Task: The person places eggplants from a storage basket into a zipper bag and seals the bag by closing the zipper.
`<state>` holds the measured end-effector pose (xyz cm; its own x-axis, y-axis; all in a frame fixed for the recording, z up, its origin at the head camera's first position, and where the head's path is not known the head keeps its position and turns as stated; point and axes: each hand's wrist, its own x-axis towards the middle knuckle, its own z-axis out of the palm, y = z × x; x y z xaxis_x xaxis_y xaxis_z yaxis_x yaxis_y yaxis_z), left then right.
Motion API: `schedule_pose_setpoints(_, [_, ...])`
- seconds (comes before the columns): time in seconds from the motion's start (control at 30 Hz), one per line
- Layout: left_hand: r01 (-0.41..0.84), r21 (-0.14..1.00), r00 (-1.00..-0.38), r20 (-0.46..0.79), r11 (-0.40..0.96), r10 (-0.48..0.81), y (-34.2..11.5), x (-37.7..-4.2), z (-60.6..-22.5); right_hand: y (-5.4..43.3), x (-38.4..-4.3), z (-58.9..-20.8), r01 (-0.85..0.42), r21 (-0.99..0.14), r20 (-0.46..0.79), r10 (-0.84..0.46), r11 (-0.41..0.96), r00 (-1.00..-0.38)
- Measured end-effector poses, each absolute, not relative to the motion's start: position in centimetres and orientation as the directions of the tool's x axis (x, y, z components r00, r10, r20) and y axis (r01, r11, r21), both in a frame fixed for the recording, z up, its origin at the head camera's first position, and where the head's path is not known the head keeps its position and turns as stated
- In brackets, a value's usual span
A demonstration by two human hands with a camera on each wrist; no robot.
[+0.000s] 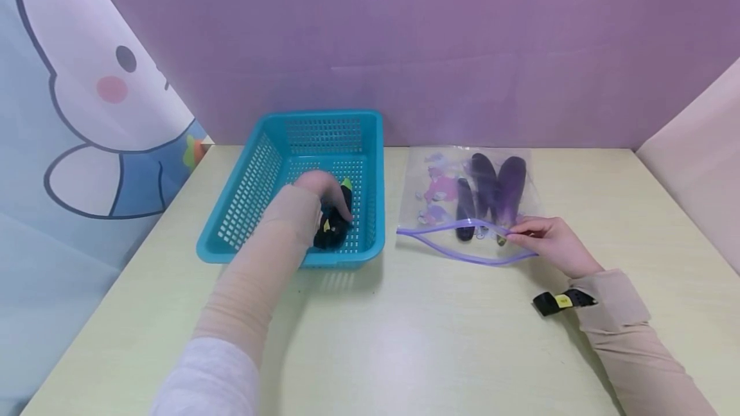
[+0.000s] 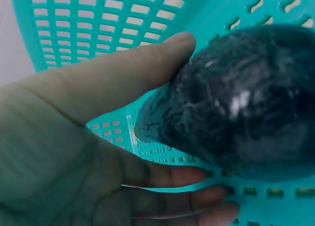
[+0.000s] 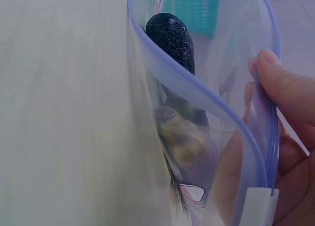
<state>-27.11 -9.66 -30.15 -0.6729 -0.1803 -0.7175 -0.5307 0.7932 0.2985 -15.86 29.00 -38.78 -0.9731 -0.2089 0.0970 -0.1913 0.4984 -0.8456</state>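
My left hand (image 1: 325, 190) reaches down into a teal plastic basket (image 1: 378, 210). In the left wrist view, a dark purple eggplant (image 2: 246, 103) lies in that basket, thumb at its upper side and straight fingers below it with a gap between. Only a slim part of that eggplant (image 1: 347, 196) shows in the head view beside the hand. On the right, my right hand (image 1: 552, 242) pinches the purple zip edge of a clear zip bag (image 1: 413, 178). The bag's mouth gapes, and three eggplants (image 1: 511, 185) are inside. A white slider (image 3: 258, 206) sits near the thumb.
Both the basket and the bag rest on a pale wooden table (image 1: 393, 339). Behind them rises a purple cloth wall (image 1: 405, 50), and a cartoon-printed curtain (image 1: 81, 178) hangs at the left. Black camera straps (image 1: 563, 302) are around the wrists.
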Motion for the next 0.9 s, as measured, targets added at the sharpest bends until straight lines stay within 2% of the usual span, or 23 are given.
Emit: schedule_pose_setpoints(0.9, [-0.513,0.247,-0.669,-0.715,0.822,-0.203,-9.42,-27.53,-30.49,29.01,-15.95,-38.90,-0.203,-0.857,0.110,-0.217,0.474,-0.970])
